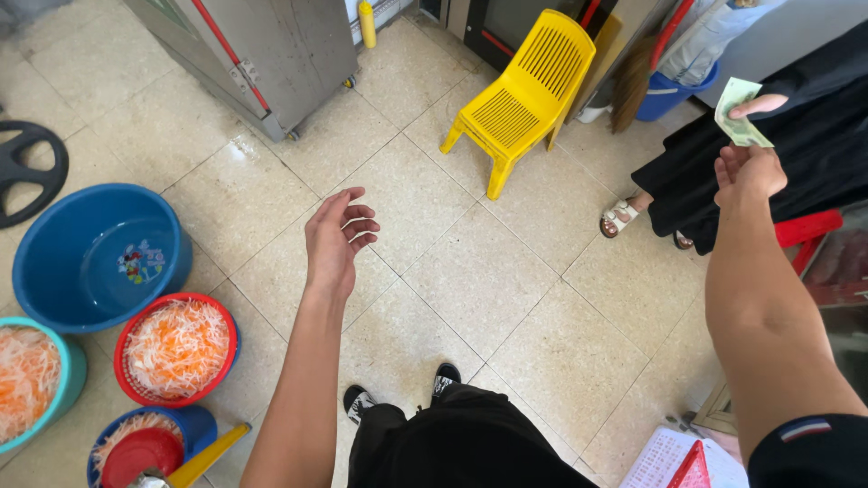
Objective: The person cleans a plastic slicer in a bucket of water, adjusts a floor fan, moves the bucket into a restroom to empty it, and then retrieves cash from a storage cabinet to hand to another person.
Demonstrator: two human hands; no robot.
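Observation:
My left hand (339,233) is stretched out over the tiled floor, fingers apart and loosely curled, holding nothing. My right hand (749,172) reaches up at the right and its fingertips close on the lower end of a green banknote (740,117). Another person's hand (761,105) pinches the top of the same note. That person wears black clothes (796,154) and white sandals (620,217). My black shoes (443,378) and trousers show at the bottom.
A yellow plastic chair (524,90) stands ahead. At the left are a blue basin (99,258), a red basket of shredded carrot and white vegetable (178,348), a teal bowl (32,384) and a metal cabinet (262,54). A red stool (807,230) is beside my right arm.

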